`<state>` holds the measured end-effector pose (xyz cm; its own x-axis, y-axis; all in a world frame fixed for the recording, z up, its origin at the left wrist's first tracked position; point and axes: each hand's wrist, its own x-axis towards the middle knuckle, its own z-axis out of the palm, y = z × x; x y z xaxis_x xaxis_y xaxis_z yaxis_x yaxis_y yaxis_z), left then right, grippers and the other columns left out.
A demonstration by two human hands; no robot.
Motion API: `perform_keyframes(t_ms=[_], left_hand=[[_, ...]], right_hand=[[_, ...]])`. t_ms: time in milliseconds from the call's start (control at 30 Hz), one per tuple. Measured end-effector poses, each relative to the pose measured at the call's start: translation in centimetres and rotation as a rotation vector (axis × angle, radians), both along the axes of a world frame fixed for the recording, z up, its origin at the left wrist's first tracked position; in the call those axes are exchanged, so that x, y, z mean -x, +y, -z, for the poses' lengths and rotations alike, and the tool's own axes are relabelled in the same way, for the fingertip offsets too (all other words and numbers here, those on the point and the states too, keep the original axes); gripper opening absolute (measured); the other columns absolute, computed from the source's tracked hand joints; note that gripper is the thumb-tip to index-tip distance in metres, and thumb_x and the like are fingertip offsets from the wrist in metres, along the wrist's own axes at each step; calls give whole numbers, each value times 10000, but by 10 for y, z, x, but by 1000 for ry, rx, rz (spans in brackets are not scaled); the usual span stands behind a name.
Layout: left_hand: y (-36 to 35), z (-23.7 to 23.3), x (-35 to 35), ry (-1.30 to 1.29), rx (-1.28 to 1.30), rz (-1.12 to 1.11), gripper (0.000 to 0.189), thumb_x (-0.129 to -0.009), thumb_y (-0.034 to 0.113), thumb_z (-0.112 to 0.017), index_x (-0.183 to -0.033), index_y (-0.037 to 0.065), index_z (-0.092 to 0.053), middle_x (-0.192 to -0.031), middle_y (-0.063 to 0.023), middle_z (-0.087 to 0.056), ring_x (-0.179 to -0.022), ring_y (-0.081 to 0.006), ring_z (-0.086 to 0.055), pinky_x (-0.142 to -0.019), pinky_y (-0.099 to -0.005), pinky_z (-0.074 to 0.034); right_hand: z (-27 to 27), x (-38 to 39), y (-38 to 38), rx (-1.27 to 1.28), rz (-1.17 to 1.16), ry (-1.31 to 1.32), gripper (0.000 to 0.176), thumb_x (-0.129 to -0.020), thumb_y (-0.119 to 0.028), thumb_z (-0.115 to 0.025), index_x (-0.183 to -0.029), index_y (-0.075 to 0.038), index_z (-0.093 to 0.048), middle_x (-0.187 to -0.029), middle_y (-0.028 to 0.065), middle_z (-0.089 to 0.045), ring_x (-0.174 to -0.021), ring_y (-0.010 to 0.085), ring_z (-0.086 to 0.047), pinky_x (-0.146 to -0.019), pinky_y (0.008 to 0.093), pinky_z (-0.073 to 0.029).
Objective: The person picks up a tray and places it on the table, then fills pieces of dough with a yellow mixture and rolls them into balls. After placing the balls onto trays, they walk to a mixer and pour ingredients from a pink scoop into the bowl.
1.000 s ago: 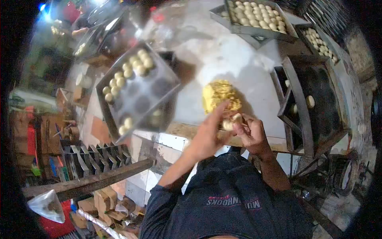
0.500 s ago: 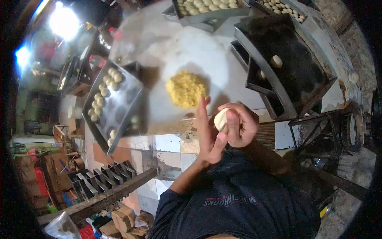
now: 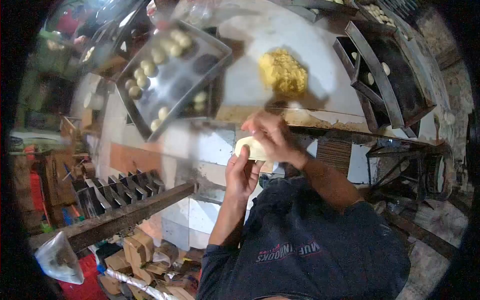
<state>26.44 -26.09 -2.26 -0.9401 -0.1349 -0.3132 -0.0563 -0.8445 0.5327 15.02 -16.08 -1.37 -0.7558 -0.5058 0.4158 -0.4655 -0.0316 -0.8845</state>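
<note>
A pale, flattened piece of dough [image 3: 250, 148] rests in my left hand [image 3: 241, 176], the thumb pressed on its face and the fingers behind it. Close over its upper right side is my right hand [image 3: 272, 134], fingers bent and smeared by motion; whether they grip anything I cannot tell. Beyond my hands, a crumbly yellow mound of filling [image 3: 283, 72] lies on the white worktop [image 3: 240, 80].
To the left, a metal tray [image 3: 185, 82] holds several round dough balls [image 3: 144, 75] and overhangs the worktop's front edge. Dark stacked trays [image 3: 400, 80] with a few dough pieces stand at right. Below left are a wooden beam [image 3: 115, 215] and cardboard pieces [image 3: 137, 252].
The dough has passed from my right hand into my left and now looks flatter. Both hands are lower, and my right hand is over the dough. The view has shifted left and down.
</note>
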Motion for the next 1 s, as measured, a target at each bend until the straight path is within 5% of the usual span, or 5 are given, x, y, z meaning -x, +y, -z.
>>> perform_keyframes(t_ms=[333, 500, 700, 933, 1000], left_hand=[[-14, -18, 90, 68, 231, 68, 502, -979, 173, -465, -1423, -15, -328, -1375, -200, -460, -1254, -264, -472, -1050, -392, -388], [-16, -5, 142, 18, 288, 124, 501, -970, 143, -472, -1433, 12, -331, -1363, -173, -477, -1265, -260, -455, -1063, -402, -363], [12, 16, 207, -227, 499, 131, 420, -984, 208, -495, -1345, -4, -466, -1294, -117, -545, -1159, -202, -538, -982, -338, -440], [38, -7, 267, -64, 567, 68, 434, -973, 255, -536, -1336, 28, -466, -1165, -89, -589, -985, -154, -591, -807, -290, -521], [40, -12, 272, -24, 508, -33, 453, -966, 259, -544, -1341, 26, -444, -1143, -112, -589, -1010, -173, -590, -861, -315, -523]], right_hand=[[92, 131, 57, -740, 527, 302, 332, -805, -113, -666, -1105, 9, -598, -1180, 198, -592, -1055, 343, -581, -925, 402, -458], [74, 160, 72, -633, 377, 119, 257, -817, -55, -642, -1057, 28, -605, -1073, 188, -627, -961, 297, -624, -837, 373, -497], [51, 183, 86, 116, 116, -646, 273, -903, -35, -549, -1152, 60, -608, -963, 96, -683, -804, 98, -632, -709, 239, -538], [-7, 202, 71, -256, 246, 203, 283, -843, -128, -655, -1087, 16, -650, -1002, 159, -649, -931, 238, -637, -838, 352, -516], [-8, 205, 72, -128, 322, 33, 276, -837, -138, -665, -1060, 25, -658, -1011, 166, -643, -941, 238, -631, -826, 346, -519]])
